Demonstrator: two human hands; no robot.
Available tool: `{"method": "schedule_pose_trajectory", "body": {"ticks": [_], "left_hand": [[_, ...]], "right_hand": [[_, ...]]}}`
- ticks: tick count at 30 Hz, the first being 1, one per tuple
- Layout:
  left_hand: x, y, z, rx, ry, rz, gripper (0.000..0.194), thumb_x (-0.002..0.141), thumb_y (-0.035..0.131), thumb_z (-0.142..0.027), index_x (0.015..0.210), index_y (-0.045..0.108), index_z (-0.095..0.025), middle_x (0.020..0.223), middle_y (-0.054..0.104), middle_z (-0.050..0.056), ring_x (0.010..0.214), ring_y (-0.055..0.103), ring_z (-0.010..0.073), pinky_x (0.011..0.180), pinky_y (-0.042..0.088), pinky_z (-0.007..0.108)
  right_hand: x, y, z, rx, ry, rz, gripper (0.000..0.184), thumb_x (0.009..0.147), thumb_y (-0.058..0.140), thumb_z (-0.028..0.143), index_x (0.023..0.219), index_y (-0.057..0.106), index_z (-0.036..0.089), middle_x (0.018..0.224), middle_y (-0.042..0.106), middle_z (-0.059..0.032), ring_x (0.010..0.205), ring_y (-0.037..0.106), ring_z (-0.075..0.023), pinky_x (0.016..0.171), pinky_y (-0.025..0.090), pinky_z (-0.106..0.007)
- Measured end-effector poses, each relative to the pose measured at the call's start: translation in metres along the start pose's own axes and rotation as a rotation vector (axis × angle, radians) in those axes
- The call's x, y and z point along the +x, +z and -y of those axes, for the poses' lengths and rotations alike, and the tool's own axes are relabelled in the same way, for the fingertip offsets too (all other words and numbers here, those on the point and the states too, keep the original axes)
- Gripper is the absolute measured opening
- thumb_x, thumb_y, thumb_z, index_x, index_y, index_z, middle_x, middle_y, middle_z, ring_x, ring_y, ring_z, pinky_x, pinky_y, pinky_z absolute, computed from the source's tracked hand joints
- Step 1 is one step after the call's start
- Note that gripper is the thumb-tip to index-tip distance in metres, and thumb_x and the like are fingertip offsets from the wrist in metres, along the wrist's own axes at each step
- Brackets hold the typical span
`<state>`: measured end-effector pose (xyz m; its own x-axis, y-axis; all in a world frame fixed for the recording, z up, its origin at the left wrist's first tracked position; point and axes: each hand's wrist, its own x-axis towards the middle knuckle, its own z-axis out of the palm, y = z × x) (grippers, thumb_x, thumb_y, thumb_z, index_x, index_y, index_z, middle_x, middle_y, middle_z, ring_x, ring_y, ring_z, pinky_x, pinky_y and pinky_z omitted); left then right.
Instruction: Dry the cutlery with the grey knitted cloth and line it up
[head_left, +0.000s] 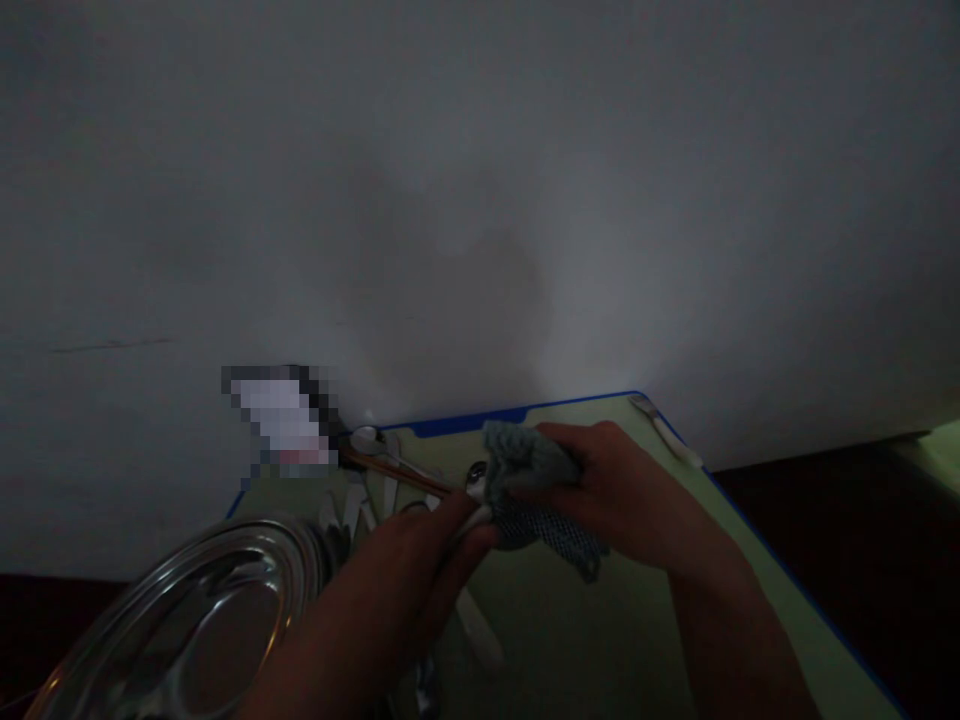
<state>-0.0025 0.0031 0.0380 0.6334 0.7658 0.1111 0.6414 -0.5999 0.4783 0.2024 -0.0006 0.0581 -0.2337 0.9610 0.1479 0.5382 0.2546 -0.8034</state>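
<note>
My left hand [420, 570] is closed around the pale handle [472, 520] of a piece of cutlery, near the middle of the table. The far end of that piece goes into a grey-blue knitted cloth [536, 465], so its kind is hidden. My right hand [607, 490] grips the cloth, which is bunched around the piece. Just behind the hands a spoon's bowl [476, 475] shows. Beneath my left hand, another white handle [480, 630] lies on the table.
Several cutlery pieces, including a spoon [367, 438] and brown sticks [397, 470], lie left on the green, blue-edged table [585, 640]. A shiny metal dish [232, 640] stands front left. A white-handled fork [667, 432] rests at the right edge. A grey wall [465, 200] rises behind.
</note>
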Motion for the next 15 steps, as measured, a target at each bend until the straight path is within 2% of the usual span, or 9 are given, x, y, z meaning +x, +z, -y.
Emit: {"method": "schedule_pose_trajectory", "body": {"ticks": [4, 10, 13, 15], "left_hand": [[-0.002, -0.007, 0.0, 0.0, -0.042, -0.043, 0.03, 0.093, 0.032, -0.036, 0.085, 0.058, -0.025, 0.073, 0.071, -0.002, 0.066, 0.069, 0.0171, 0.057, 0.05, 0.024], [-0.004, -0.02, 0.002, -0.038, -0.119, 0.032, 0.025, 0.093, 0.038, -0.036, 0.085, 0.059, -0.025, 0.078, 0.071, -0.005, 0.071, 0.068, 0.0153, 0.061, 0.045, 0.024], [-0.005, -0.022, 0.0, -0.044, -0.134, 0.057, 0.025, 0.092, 0.039, -0.037, 0.085, 0.06, -0.025, 0.076, 0.07, -0.005, 0.07, 0.066, 0.0148, 0.064, 0.044, 0.024], [-0.005, -0.024, -0.001, -0.04, -0.153, 0.084, 0.027, 0.092, 0.038, -0.038, 0.084, 0.061, -0.025, 0.073, 0.069, -0.004, 0.067, 0.066, 0.0151, 0.062, 0.044, 0.024]], "right_hand": [[0.005, 0.011, 0.003, 0.108, 0.008, -0.087, 0.008, 0.078, 0.061, 0.024, 0.078, 0.064, 0.017, 0.069, 0.066, 0.0024, 0.062, 0.058, -0.0117, 0.052, 0.042, -0.021], [0.005, 0.013, 0.003, 0.045, -0.038, -0.014, 0.011, 0.082, 0.054, 0.023, 0.075, 0.06, 0.016, 0.066, 0.063, 0.0029, 0.058, 0.054, -0.0098, 0.051, 0.039, -0.021], [0.003, 0.009, 0.005, 0.039, -0.059, 0.075, 0.008, 0.08, 0.053, 0.016, 0.078, 0.06, 0.017, 0.068, 0.064, 0.0036, 0.058, 0.055, -0.0093, 0.052, 0.04, -0.02], [0.001, 0.006, 0.005, 0.043, -0.064, 0.128, 0.013, 0.077, 0.052, 0.01, 0.081, 0.062, 0.018, 0.072, 0.065, 0.0036, 0.061, 0.057, -0.0098, 0.054, 0.041, -0.02]]}}
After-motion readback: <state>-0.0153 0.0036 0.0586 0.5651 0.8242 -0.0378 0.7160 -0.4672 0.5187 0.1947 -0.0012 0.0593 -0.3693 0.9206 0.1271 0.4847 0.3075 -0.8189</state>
